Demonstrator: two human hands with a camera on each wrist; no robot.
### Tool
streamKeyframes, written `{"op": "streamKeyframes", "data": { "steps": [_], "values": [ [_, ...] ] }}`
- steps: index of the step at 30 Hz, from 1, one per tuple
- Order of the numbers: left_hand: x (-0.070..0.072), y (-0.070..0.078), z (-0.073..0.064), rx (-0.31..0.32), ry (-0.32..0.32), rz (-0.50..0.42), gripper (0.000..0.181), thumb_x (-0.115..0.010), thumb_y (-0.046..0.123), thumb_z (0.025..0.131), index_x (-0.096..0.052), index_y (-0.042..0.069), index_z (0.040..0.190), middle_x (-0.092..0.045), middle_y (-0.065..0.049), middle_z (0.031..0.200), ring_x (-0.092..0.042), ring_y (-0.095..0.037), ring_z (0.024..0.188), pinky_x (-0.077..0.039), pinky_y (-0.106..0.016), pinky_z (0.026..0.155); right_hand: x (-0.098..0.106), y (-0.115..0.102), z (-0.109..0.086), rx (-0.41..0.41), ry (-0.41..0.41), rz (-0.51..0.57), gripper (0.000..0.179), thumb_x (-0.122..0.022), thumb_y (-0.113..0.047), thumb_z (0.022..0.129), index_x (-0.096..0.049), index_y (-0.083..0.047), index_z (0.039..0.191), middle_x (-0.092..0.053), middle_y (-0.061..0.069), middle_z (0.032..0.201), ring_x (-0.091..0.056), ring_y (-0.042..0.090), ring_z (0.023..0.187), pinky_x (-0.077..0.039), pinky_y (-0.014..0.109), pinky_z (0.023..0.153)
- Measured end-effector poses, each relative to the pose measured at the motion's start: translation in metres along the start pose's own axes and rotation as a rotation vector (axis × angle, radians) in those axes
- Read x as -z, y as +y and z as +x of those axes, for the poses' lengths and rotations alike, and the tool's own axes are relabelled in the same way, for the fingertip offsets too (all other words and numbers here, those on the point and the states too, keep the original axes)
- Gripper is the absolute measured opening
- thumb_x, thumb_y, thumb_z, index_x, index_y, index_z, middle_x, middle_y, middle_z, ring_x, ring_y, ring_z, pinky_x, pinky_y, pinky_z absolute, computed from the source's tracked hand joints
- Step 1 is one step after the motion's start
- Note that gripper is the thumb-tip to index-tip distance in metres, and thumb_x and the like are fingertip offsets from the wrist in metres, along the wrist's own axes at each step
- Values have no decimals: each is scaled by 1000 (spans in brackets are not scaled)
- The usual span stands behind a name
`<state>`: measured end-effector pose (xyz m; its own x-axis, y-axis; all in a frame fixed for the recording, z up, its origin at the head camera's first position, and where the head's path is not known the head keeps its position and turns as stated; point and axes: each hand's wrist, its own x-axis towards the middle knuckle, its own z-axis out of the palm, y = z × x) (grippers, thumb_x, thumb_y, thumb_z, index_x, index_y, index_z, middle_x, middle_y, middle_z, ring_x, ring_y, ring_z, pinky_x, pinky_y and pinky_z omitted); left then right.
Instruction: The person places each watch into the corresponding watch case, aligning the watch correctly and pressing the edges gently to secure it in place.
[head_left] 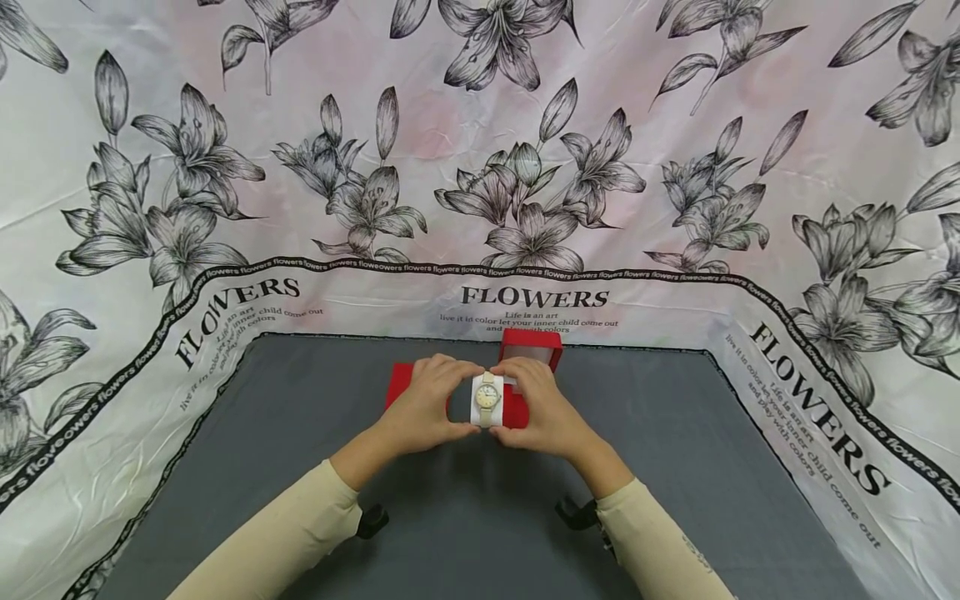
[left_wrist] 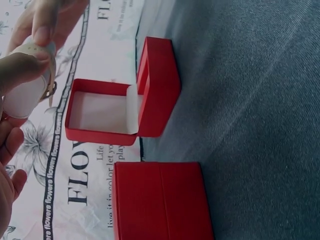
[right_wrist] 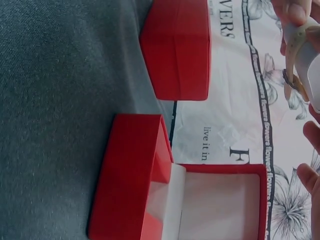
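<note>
A wristwatch [head_left: 487, 397] with a round, pale dial and cream strap is wrapped round a white cushion [head_left: 498, 410]. My left hand [head_left: 422, 408] pinches the cushion's left side between thumb and fingers. On the other side, my right hand [head_left: 546, 407] grips it the same way. Both hands hold it up above the table, dial facing the head camera. From the wrists, the strap's buckle [left_wrist: 50, 90] shows on the underside. Beyond the hands stands a red box [right_wrist: 125, 175] with its lid raised and a white lining inside; the hands partly cover it in the head view.
A second red box [left_wrist: 160, 200], closed, stands left of the open one, partly behind my left hand in the head view. Both are on a grey cloth-covered table [head_left: 300, 392]. A white floral curtain [head_left: 360, 208] rises behind and around the table.
</note>
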<state>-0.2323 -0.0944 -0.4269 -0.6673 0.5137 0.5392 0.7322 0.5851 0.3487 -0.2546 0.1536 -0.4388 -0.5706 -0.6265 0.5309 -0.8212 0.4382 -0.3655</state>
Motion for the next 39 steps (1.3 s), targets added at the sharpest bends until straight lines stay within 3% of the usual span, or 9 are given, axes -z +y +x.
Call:
{"op": "streamKeyframes", "data": {
  "steps": [7, 14, 20, 31, 39],
  "values": [
    [-4, 1, 6, 40, 0, -18, 76, -95, 28, 71, -59, 12, 137, -64, -1, 134, -50, -18, 119, -36, -49, 101, 8, 4, -6, -59, 11, 2, 87, -91, -33, 76, -46, -13, 147, -51, 4, 146, -42, 24, 137, -29, 58, 114],
    [-11, 3, 9, 57, -9, -41, 80, -96, 30, 71, -58, 12, 140, -63, 0, 136, -49, -18, 122, -36, -49, 101, 17, 9, -14, -45, 25, 8, 83, -92, -30, 76, -50, -15, 146, -56, 3, 142, -44, 26, 136, -26, 60, 114],
    [-15, 9, 11, 132, -19, -81, 84, -96, 28, 71, -56, 13, 144, -62, 0, 138, -49, -18, 124, -35, -50, 102, 25, 13, -16, -59, 29, 9, 81, -93, -32, 75, -54, -16, 144, -59, 2, 139, -47, 24, 134, -27, 60, 114],
    [-32, 19, 16, 204, -70, -149, 83, -92, 29, 77, -51, 16, 149, -57, -1, 146, -45, -20, 130, -33, -51, 106, 31, 24, -34, -103, 40, 39, 78, -93, -29, 75, -57, -15, 143, -60, 5, 137, -47, 29, 133, -28, 63, 111],
    [-43, 18, 23, 235, -113, -151, 84, -89, 34, 80, -50, 14, 151, -58, -1, 143, -45, -18, 130, -32, -51, 108, 34, 32, -44, -150, 23, 26, 79, -92, -29, 76, -55, -18, 145, -60, 3, 140, -46, 27, 135, -29, 64, 111]
  ]
}}
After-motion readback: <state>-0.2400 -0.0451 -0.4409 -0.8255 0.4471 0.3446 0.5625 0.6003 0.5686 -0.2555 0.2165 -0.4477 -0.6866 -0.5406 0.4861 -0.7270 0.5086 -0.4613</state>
